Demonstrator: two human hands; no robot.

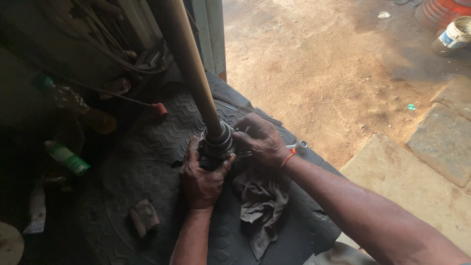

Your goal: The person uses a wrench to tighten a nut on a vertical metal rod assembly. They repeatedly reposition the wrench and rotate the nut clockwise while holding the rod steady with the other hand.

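Now both hands clasp joint (216, 145) at shaft (189, 64) base: left hand (201, 179) below, right hand (260, 140) beside, over rag (260, 206).

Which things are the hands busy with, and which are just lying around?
Busy with: left hand, right hand, long shaft, metal joint, spanner.

Lying around: grey rag, green bottles, white bucket, rubber mat.

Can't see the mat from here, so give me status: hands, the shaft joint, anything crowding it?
Left hand grips joint at shaft base. Right hand on its side. Rag beside, wrench behind.
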